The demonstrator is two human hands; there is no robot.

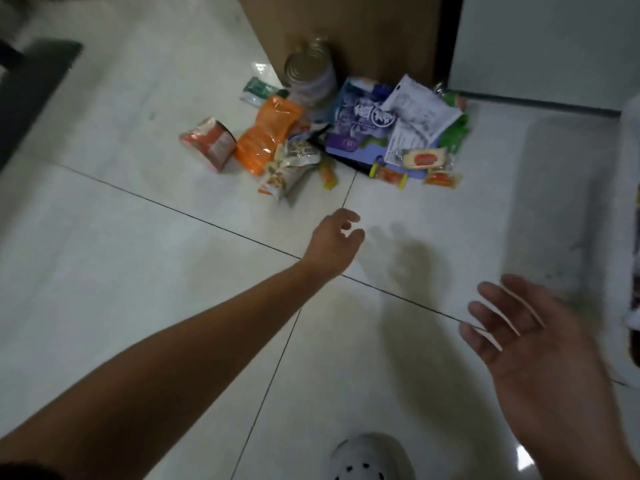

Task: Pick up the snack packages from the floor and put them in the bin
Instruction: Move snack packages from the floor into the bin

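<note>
Several snack packages lie in a heap on the white tiled floor: an orange pouch (268,135), a red-and-white pack (209,142), a purple bag (360,123), a white printed packet (420,114), a green packet (455,131), small wrapped sweets (424,159) and a tin can (310,74). My left hand (334,242) is stretched out low, a little short of the heap, fingers loosely curled and empty. My right hand (526,337) hovers at the lower right, palm up, fingers spread, holding nothing. A translucent bin (550,202) stands at the right, blurred.
A brown cabinet or door (349,32) rises right behind the heap. A dark mat (31,88) lies at the far left. My white perforated shoe (369,459) shows at the bottom edge. A white object (632,216) is at the right border.
</note>
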